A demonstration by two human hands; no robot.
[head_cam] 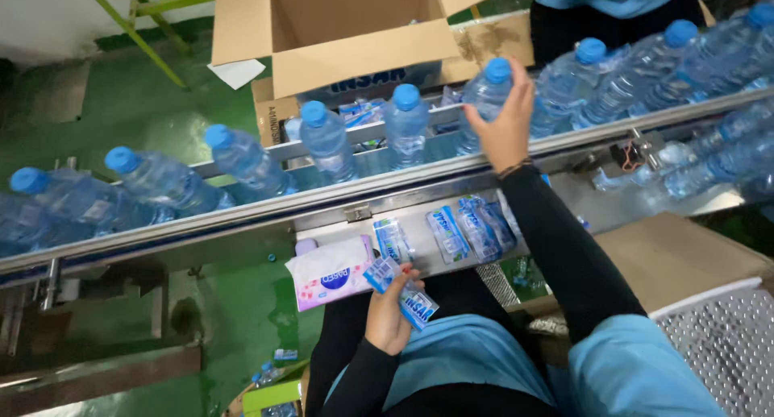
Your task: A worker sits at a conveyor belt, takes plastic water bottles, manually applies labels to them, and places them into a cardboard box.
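From where I stood, the person sat at a steel conveyor [266,203] along which a row of blue-capped water bottles ran, and the work looked to be at the labelling step. The right hand [504,127] was stretched out over the rail, its fingers wrapped around the upper body of one water bottle [488,91] on the line, just below the blue cap; that bottle stood roughly upright between its neighbours. The left hand [389,308] rested low in the lap, fingers curled and clamped on a small bundle of blue and white label sleeves [401,286], one end of which poked out toward the knee. More of the same sleeves lay in loose piles [463,232] on the steel shelf under the rail, with a pink tissue pack [330,273] just beside them. An open cardboard box [355,30] stood on the far side of the belt, and a second person in blue stood at the upper right. I judged the next move would call for bringing a sleeve up from the left hand to the gripped bottle and slipping it over the neck, keeping the bottle steady and clear of its neighbours
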